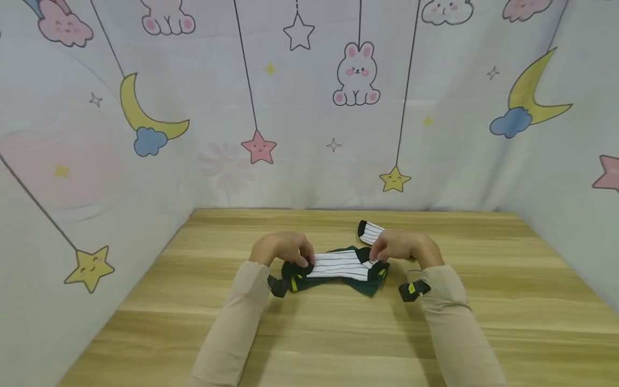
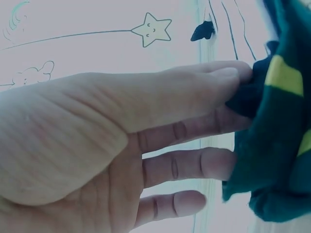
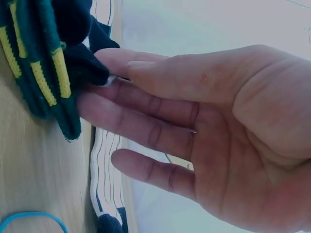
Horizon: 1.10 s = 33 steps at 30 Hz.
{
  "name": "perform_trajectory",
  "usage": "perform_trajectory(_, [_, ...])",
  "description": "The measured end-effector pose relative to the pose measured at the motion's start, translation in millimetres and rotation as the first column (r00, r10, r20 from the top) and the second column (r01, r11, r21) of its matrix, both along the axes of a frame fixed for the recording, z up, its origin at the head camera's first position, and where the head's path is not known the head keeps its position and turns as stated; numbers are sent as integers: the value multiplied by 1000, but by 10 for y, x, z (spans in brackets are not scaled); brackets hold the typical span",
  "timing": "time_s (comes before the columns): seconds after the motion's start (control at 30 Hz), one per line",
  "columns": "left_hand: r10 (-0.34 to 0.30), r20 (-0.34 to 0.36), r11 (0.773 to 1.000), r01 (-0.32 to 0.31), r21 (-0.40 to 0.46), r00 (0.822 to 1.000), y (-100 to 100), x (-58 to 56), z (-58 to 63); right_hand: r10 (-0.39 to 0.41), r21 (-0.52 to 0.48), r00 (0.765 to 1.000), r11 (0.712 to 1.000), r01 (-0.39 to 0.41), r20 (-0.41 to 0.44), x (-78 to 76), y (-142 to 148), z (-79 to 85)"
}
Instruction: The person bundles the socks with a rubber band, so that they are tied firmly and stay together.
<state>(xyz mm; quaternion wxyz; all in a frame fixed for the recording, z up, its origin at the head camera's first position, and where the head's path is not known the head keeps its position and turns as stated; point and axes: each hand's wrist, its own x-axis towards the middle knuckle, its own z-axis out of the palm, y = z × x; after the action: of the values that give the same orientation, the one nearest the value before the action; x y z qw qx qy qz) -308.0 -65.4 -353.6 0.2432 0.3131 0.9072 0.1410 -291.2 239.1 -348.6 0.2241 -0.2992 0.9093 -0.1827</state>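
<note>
A white sock with thin black stripes (image 1: 336, 265) lies stretched sideways over dark green socks with yellow bands (image 1: 365, 286). At its left end my left hand (image 1: 290, 248) pinches the black part between thumb and index finger. The left wrist view shows the green fabric (image 2: 272, 141) beside those fingertips. My right hand (image 1: 401, 246) pinches the right end near a black patch, thumb against index finger. Several layers of green cuff with yellow bands (image 3: 48, 73) hang next to the right fingertips in the right wrist view.
A second striped sock with a black end (image 1: 371, 232) lies behind, partly hidden by the right hand. The wooden table (image 1: 329, 344) meets a white cloth backdrop (image 1: 309, 188) at the back and sides. A light blue loop (image 3: 34, 215) shows low in the right wrist view.
</note>
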Motion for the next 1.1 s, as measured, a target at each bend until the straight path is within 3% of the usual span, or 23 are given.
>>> perform_trajectory(0.27, [-19, -26, 1000, 19, -11, 999, 6, -7, 11, -115, 67, 991, 992, 110, 74, 63, 25, 52])
perform_trajectory(0.6, [11, -60, 1000, -12, -25, 998, 40, 19, -20, -109, 70, 990, 992, 103, 88, 59, 53, 35])
perform_trajectory(1.1, [-17, -115, 998, 10, -63, 993, 127, -1, 22, -139, 33, 979, 990, 135, 148, 36, 82, 37])
